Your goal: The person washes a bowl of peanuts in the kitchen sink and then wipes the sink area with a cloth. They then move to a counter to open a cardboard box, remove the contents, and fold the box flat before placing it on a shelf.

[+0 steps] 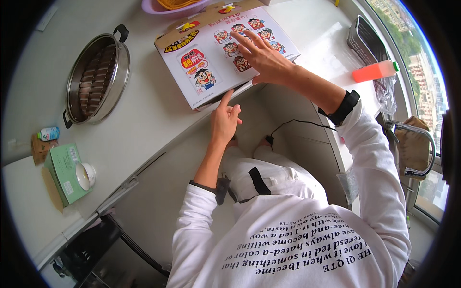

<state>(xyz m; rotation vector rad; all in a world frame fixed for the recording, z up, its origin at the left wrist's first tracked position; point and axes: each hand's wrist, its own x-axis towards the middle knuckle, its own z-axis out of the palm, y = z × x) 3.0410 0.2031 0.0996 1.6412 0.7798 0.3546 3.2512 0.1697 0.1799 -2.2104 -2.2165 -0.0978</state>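
Observation:
A printed cardboard milk carton box (223, 66) with cartoon faces lies on the white counter, its near side along the front edge. A dark gap shows along that side, beside a pale flap (243, 89). My left hand (225, 120) is at this gap, its index finger extended to the flap and the other fingers curled; whether the fingertip is inside cannot be made out. Across the box's top rests my right hand (268, 59), fingers spread, with the thumb down at the near edge. Two yellow-and-white handle pieces (188, 26) show on the far side.
Left on the counter (151, 108) stands a steel steamer pot (120, 79) with a slatted rack. A white bowl (90, 174) sits by a green box (66, 176). A purple basin (155, 9) is behind. To the right are an orange bottle (372, 72), a grey basket (365, 39) and a faucet (428, 140).

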